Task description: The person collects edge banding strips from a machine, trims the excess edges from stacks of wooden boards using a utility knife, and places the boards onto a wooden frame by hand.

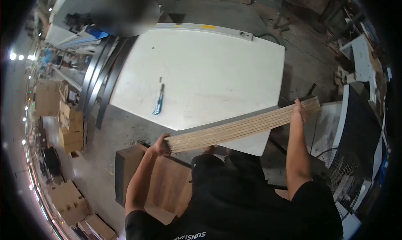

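Note:
A long bundle of stacked wooden strips (234, 126) spans the space in front of my body, its right end higher in the view than its left. My left hand (161, 144) is closed round the left end, and my right hand (298, 111) grips it near the right end. Beyond the strips lies a white tabletop (201, 72), partly covered by them along its near edge. On it rests a blue utility knife (158, 99). A long metal level (228, 31) lies along the table's far edge.
Dark metal strips (109, 72) lean left of the table. Cardboard boxes (70, 127) stand farther left. A brown open box (167, 181) is beside my legs. At the right are a wire fan guard (341, 169) and a dark panel (360, 127).

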Demonstrator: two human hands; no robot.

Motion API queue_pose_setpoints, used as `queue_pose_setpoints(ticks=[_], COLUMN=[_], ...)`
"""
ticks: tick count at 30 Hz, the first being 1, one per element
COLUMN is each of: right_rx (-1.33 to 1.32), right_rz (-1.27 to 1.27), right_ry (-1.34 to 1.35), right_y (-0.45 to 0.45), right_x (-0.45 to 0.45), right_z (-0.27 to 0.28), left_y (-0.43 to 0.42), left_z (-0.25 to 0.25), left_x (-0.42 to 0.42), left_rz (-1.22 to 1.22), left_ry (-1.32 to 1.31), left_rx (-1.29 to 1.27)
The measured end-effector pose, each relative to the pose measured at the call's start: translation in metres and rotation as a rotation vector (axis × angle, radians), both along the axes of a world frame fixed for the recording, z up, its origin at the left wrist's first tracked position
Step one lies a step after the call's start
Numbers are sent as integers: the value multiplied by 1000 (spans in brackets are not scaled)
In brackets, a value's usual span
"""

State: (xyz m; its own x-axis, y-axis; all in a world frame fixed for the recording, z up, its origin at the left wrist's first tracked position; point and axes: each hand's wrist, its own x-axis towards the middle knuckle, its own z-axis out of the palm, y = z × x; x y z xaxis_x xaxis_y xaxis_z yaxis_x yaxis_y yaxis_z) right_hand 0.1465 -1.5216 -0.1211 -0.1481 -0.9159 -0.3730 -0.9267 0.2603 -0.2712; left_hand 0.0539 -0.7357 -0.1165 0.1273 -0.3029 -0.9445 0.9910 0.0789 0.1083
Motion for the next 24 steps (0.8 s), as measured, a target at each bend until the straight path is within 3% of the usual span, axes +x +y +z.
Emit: queue_pose_setpoints(ticks=[4,7,9,10,12,14,16,19,20,23,24], right_rx=[-42,33,150,17,65,110,151,-33,-159,-561,-473], right_rz=[210,447,644,447,391,342,294,123,6,1090,1468], right_ry=[21,51,-105,92,-17,-127,-235,-33,-70,-506,-493], right_y=[-22,-10,-17,12,13,1,-3,58,42,59,91], right_x=[19,24,6,21,18,13,12,6,10,-16,-18], right_z=[-31,-12,3,25,20,-2,6,73,37,8,17], left_y=[-21,3,28,16,-28,-40,-45,-43,-49,-48,-46], left_z=[14,-10,-48,-30,31,18,-5,6,16,26,24], left_x=[15,-8,-38,-45,-39,-35,-37,-38,-39,-35,-31], left_rz=[-85,-221,-455,-472,-498,-446,-233,-367,-316,-401,-386], left_ry=[-143,-369,-789,-936,-1239,-1328,-1356,-1199,-1270,-1286,-1306], left_rx=[121,318,553,596,680,658,576,710,751,822,838])
